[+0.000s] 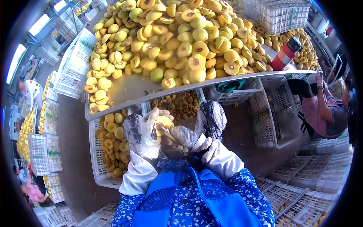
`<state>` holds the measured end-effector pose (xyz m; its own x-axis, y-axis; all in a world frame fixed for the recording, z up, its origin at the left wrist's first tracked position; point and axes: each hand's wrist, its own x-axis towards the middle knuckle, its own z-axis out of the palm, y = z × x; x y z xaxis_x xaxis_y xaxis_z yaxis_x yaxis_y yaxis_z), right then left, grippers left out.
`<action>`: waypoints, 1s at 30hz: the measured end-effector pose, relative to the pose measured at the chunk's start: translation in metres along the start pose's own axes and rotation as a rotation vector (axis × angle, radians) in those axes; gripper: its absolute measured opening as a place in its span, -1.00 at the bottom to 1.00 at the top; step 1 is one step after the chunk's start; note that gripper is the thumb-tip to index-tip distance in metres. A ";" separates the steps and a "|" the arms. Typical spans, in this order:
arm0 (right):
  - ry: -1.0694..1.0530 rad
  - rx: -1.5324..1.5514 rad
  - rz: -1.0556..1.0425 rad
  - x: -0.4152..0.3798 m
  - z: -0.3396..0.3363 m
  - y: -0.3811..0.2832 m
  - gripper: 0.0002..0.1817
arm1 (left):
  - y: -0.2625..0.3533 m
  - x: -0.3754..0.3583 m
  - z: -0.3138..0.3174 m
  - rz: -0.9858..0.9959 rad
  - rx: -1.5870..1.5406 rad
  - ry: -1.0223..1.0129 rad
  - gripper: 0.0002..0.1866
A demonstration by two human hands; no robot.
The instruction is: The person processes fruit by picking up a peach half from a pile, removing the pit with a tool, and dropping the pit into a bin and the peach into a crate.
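Observation:
My left hand (148,128), in a pale glove, is closed round a yellow peach half (164,121) above my lap. In my grey-gloved right hand (184,136) is a small pitting tool (163,129) with a thin metal shaft, its tip at the peach half. The tool's handle is mostly hidden by the fingers. Below and beyond my hands, under the table edge, a crate holds brown pits and scraps (177,103). To the left of my knees, a white crate (96,166) is filled with hollowed peach halves (112,138).
A metal table (130,87) in front carries a large heap of peach halves (189,38). A red bottle (286,53) and a white crate (280,19) stand on its right side. Crates (272,113) sit beneath it. A co-worker (325,109) sits at the right.

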<state>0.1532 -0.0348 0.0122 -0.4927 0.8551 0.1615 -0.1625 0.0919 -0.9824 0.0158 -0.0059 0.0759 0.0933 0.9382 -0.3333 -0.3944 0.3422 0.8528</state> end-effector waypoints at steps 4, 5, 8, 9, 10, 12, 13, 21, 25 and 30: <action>0.032 0.249 0.450 0.009 0.000 -0.009 -0.73 | -0.007 0.007 -0.004 -0.046 -0.100 0.022 -0.56; 0.031 0.329 0.634 0.010 0.000 -0.013 -0.71 | -0.010 0.009 -0.005 -0.046 -0.130 0.014 -0.55; -0.046 -0.512 -0.216 0.001 -0.009 0.012 -0.65 | -0.010 0.009 -0.007 -0.084 -0.227 0.011 -0.57; -0.026 -0.690 -0.422 0.001 -0.010 0.012 -0.63 | -0.009 0.009 -0.007 -0.103 -0.259 0.012 -0.58; 0.004 -0.724 -0.492 0.000 -0.010 0.010 -0.63 | -0.008 0.008 -0.007 -0.125 -0.289 0.039 -0.57; -0.008 -0.765 -0.553 0.000 -0.009 0.012 -0.56 | -0.004 0.007 -0.006 -0.171 -0.350 0.093 -0.56; -0.051 -0.773 -0.544 0.000 -0.009 0.021 -0.48 | -0.004 0.005 -0.006 -0.184 -0.385 0.084 -0.55; -0.191 -0.955 0.118 -0.005 -0.028 -0.034 -0.72 | 0.009 0.004 -0.007 0.135 -0.033 0.174 -0.44; 0.080 -0.525 0.109 -0.003 -0.022 -0.033 -0.67 | 0.005 0.006 -0.006 0.217 0.047 0.174 -0.45; 0.140 -0.373 -0.033 0.009 0.005 -0.013 -0.66 | -0.011 0.018 -0.011 0.158 -0.081 0.123 -0.53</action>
<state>0.1466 -0.0307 0.0274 -0.3665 0.9076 0.2050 0.1580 0.2779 -0.9475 0.0117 0.0069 0.0563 -0.0857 0.9646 -0.2492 -0.4677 0.1819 0.8650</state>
